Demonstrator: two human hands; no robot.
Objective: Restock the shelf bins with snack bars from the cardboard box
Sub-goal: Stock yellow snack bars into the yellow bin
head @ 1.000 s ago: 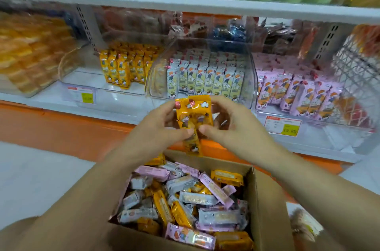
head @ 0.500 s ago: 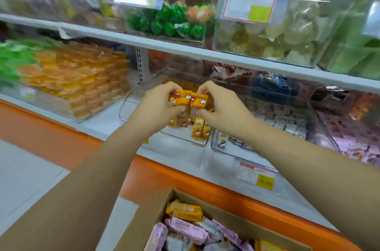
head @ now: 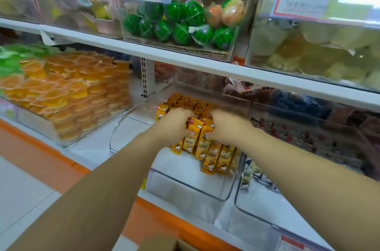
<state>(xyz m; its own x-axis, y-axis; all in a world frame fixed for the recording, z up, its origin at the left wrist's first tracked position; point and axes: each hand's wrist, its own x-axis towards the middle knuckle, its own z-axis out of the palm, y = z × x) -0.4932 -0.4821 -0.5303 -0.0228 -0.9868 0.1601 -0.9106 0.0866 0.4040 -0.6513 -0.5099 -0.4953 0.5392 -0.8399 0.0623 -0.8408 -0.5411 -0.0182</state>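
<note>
Orange bars (head: 197, 127) are sitting clamped between your left hand (head: 177, 122) and right hand (head: 228, 127), with the fingers of both curling round the bundle. You are probably keeping it upright to match the row (head: 216, 156) standing in the clear bin (head: 185, 186). The shelf (head: 205, 66) above is crowding your knuckles, and the bin's walls are narrowing the way in. Jelly cups (head: 61, 94) are filling the space well to the left. The box (head: 164, 244) is showing only a corner below.

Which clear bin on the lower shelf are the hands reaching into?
The middle bin, holding orange snack bars. The left hand and right hand both grip bars inside it; the left neighbour holds jelly cups.
</note>
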